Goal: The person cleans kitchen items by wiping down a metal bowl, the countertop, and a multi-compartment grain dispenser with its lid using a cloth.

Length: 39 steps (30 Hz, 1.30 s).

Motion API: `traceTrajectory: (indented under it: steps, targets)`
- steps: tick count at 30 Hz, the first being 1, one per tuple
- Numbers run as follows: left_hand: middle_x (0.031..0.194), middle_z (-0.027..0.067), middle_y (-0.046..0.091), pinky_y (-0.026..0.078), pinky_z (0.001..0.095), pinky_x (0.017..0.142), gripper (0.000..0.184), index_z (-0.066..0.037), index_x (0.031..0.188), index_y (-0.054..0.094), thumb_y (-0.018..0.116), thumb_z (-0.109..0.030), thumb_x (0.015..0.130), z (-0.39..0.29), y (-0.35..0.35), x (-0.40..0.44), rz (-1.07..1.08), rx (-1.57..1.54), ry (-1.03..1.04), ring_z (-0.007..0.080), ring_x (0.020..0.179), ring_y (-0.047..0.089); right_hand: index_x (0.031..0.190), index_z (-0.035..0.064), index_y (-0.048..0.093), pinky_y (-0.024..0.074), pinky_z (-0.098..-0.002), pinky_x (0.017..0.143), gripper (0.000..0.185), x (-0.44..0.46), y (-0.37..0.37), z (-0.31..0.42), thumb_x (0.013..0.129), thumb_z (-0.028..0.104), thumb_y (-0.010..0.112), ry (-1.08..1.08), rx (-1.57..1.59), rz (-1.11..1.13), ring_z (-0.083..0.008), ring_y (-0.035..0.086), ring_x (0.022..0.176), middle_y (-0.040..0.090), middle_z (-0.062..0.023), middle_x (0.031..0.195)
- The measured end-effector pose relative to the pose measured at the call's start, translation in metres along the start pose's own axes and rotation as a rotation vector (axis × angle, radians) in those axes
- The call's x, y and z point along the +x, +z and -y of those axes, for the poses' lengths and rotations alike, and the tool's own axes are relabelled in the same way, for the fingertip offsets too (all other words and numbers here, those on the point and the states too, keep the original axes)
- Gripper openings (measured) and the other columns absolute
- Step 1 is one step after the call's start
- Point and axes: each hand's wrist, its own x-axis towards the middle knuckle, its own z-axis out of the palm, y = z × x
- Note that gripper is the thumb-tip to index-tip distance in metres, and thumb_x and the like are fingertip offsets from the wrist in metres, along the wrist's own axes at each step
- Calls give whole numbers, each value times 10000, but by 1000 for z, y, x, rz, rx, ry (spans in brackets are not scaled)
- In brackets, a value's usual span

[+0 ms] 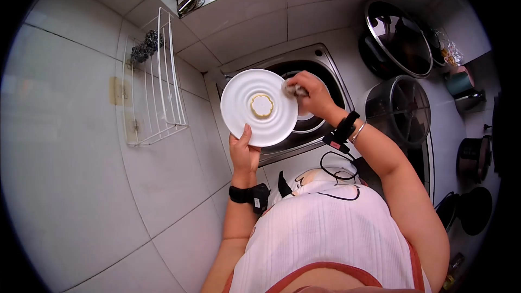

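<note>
A round white lid-like disc (239,100) with ridged rings and a gold-edged centre is held over the sink (342,89). My left hand (246,152) grips its lower edge, thumb on the face and the other fingers hidden behind. At the disc's right edge my right hand (313,95) is closed on a small greyish cloth or scrubber (293,88), which touches the rim. Below the disc and my right hand, a pale round dish (312,126) sits in the dark sink basin, partly covered.
A white wire rack (163,76) with a dark scrubber (146,46) hangs on the left wall. Right of the sink stand a dark pot with a glass lid (399,38) and a clear round container (399,111). A tiled ledge (233,2) holds several items at the back.
</note>
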Motion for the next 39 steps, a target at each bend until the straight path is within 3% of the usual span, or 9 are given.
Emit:
traceTrajectory:
  steps: [3, 6, 13, 19, 22, 24, 28, 36, 39]
  targets:
    - [1153, 111, 564, 529, 367, 843, 328, -30, 1250, 429, 460, -63, 925, -2, -3, 1, 41, 38, -33, 227, 1017, 595, 924, 63, 612, 459, -350, 758, 335, 10, 2, 2, 647, -115, 555, -61, -32, -198, -290, 540, 828, 577, -103, 881]
    - [1153, 108, 566, 531, 368, 839, 328, -29, 1252, 425, 458, -65, 927, 5, -2, 7, 60, 0, -16, 230, 1014, 597, 963, 49, 620, 472, -336, 776, 364, 6, 4, 17, 628, -92, 613, -232, -143, 4, -291, 545, 868, 604, -97, 976]
    - [1157, 95, 564, 511, 346, 846, 321, -44, 1251, 433, 466, -88, 934, 17, -11, 14, 29, -1, 4, 204, 1003, 594, 972, 77, 641, 469, -345, 796, 376, -27, 29, 40, 644, -98, 586, -227, -62, 220, -280, 536, 918, 614, -73, 1026]
    - [1188, 95, 546, 510, 347, 849, 329, -42, 1261, 425, 455, -103, 939, 14, 0, 6, -42, -108, -24, 215, 1019, 588, 1014, 94, 632, 474, -354, 825, 488, -25, 24, 54, 596, -151, 569, -294, -35, 230, -284, 534, 927, 612, -57, 1065]
    - [1184, 95, 552, 509, 346, 855, 327, -42, 1260, 427, 451, -99, 939, 14, -3, 2, -27, -69, -5, 216, 1022, 588, 997, 75, 641, 476, -343, 809, 457, -22, 9, 31, 600, -144, 585, -279, -117, 199, -277, 538, 912, 617, -71, 1069]
    - [1201, 110, 539, 498, 405, 896, 348, -51, 1279, 401, 448, -106, 939, 16, -8, 3, 13, -39, -38, 241, 1084, 559, 982, 66, 644, 479, -344, 790, 429, -19, 6, 27, 607, -135, 591, -273, -157, 209, -277, 542, 904, 621, -80, 1058]
    - [1202, 104, 538, 495, 384, 893, 346, -50, 1279, 400, 453, -116, 944, 19, -9, 3, 57, -36, -26, 226, 1076, 560, 954, 54, 645, 479, -340, 771, 360, -30, 12, 37, 621, -80, 612, -304, -186, 203, -277, 549, 898, 623, -82, 1010]
    - [1165, 96, 558, 463, 286, 848, 340, 19, 1228, 457, 473, -187, 958, 16, 5, 4, 116, 213, 131, 157, 1004, 561, 943, 17, 623, 475, -363, 729, 268, -19, 33, 67, 685, -50, 596, -207, -148, 205, -284, 547, 880, 544, -111, 931]
    - [1185, 99, 542, 463, 290, 866, 341, 10, 1243, 436, 458, -185, 963, 24, -14, 14, 162, 415, 175, 159, 1027, 554, 949, 11, 635, 469, -370, 725, 240, -17, 48, 66, 712, -16, 605, 33, 84, 149, -296, 560, 848, 542, -123, 929]
